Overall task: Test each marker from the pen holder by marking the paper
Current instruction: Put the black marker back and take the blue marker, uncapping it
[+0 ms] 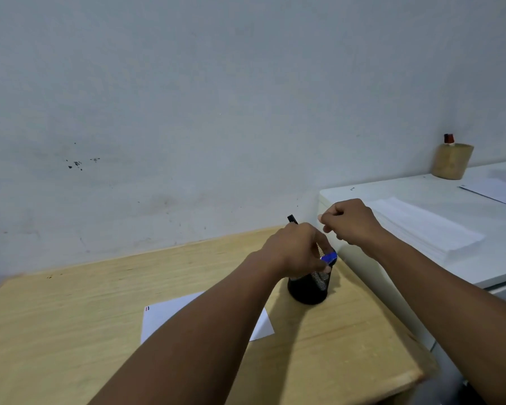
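A black mesh pen holder [308, 292] stands on the wooden table [70, 317], near its right side. My left hand [295, 249] is curled over the holder's top and closed around markers. A black marker [292, 219] pokes up past my knuckles, and a blue marker cap [329, 257] shows by my thumb. My right hand [352, 222] hovers just up and right of the holder, fingers curled, with nothing visible in it. A white paper [165, 315] lies flat in front of the holder, with small coloured marks at its top left corner. My left forearm covers much of it.
A white cabinet [479, 258] abuts the table on the right and stands higher. It carries a stack of white sheets [421, 226], another sheet [497, 191] and a tan holder [452, 162] by the wall. The grey wall runs along the table's far edge.
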